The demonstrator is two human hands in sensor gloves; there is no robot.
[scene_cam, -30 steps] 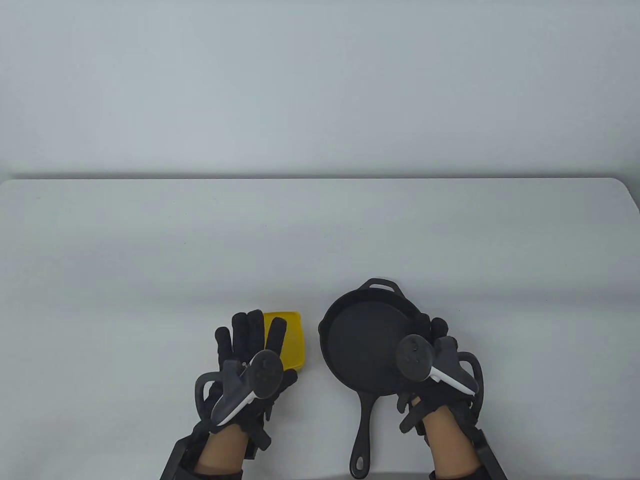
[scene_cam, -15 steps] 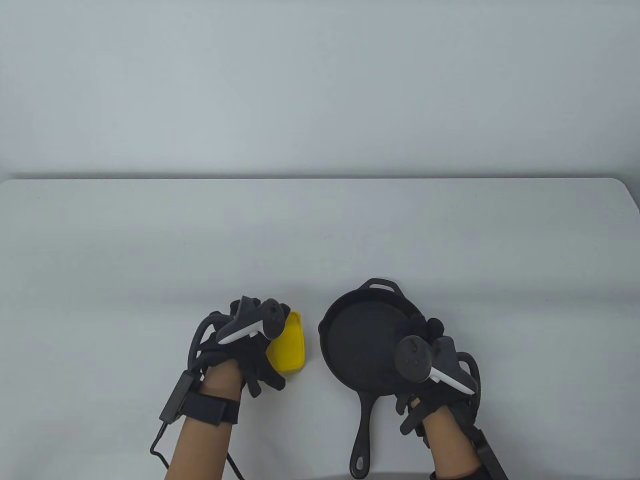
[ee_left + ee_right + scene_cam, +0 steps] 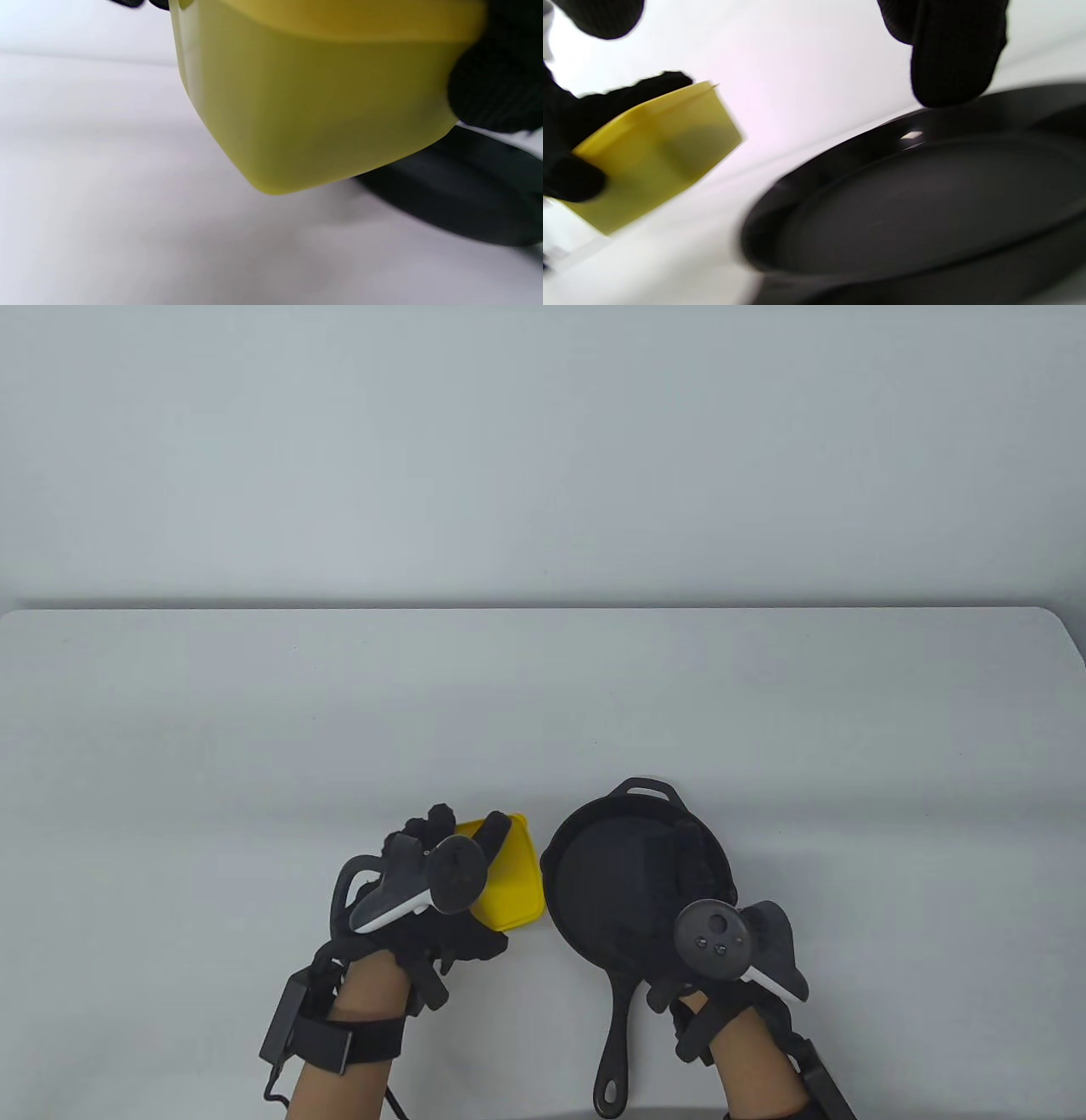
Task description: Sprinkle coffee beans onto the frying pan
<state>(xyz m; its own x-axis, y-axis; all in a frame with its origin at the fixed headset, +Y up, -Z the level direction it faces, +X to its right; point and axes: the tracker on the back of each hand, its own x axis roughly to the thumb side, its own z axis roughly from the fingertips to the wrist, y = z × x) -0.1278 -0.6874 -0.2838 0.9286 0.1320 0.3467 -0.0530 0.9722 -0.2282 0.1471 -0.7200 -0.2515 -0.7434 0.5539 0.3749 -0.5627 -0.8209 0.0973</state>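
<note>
A black cast-iron frying pan (image 3: 611, 891) lies on the white table (image 3: 543, 704), its handle (image 3: 615, 1044) pointing at the near edge. The pan looks empty. My left hand (image 3: 450, 891) grips a yellow square container (image 3: 513, 886) and holds it tilted, off the table, just left of the pan. In the left wrist view the container (image 3: 322, 106) hangs above the table beside the pan's rim (image 3: 466, 190). My right hand (image 3: 691, 891) hovers over the pan's right side, fingers (image 3: 954, 55) spread and holding nothing. No coffee beans show in any view.
The right wrist view shows the container (image 3: 653, 156) held by my left hand's fingers (image 3: 568, 182), with the pan (image 3: 925, 203) close below. A grey wall stands behind the table's far edge (image 3: 543, 608).
My left hand took hold of the yellow container, lifted it and moved it right toward the pan, tilting it. My right hand shifted slightly over the pan.
</note>
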